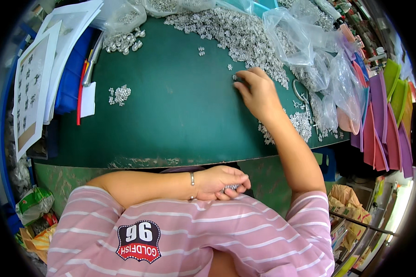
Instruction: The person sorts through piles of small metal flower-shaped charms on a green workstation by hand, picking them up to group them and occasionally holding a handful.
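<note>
My right hand [256, 90] reaches out over the green table [180, 111], its fingertips pinching at a small silver metal piece [234, 77] on the edge of a large heap of small silver parts [245, 34]. My left hand [224, 182] is held against my body below the table edge, closed around a handful of the same silver parts [232, 187]. A thin bracelet sits on the left wrist.
A small cluster of silver parts [120, 94] lies on the table's left. More parts spill from clear plastic bags [305, 41] at the back and right. Paper sheets [37, 78], a blue tray [71, 76] and pens sit left. Coloured plastic sheets [383, 124] stand right.
</note>
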The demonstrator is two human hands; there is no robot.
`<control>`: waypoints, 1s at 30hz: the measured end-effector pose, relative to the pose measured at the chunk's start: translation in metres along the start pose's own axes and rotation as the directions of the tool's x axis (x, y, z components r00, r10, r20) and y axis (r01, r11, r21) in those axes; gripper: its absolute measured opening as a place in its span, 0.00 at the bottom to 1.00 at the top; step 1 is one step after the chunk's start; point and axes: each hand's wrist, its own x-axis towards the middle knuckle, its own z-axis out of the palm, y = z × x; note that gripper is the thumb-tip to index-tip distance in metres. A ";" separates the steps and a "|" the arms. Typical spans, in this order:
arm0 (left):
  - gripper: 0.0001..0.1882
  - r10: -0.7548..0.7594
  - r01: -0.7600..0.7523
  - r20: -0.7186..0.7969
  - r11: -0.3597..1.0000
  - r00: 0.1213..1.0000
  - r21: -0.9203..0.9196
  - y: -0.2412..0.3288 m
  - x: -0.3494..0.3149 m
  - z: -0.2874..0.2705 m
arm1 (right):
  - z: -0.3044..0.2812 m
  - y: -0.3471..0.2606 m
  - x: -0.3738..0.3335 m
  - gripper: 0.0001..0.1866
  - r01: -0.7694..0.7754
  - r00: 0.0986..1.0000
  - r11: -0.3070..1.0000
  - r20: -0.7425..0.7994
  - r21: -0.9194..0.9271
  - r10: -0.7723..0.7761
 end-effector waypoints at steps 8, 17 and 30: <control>0.12 0.364 -0.356 -0.084 0.929 0.927 0.104 0.058 -0.053 0.043 | 0.005 -0.005 0.017 0.05 -0.513 0.850 0.549 0.303 0.660 0.430; 0.10 0.983 -0.573 0.143 -0.053 0.113 0.818 0.121 -0.042 0.066 | 0.041 -0.077 -0.025 0.11 -0.064 0.812 -0.812 0.503 0.580 0.295; 0.11 0.793 -0.189 0.608 -0.604 -0.046 0.774 0.106 -0.023 0.070 | 0.035 -0.080 -0.016 0.16 -0.002 0.685 -0.858 0.626 0.514 0.373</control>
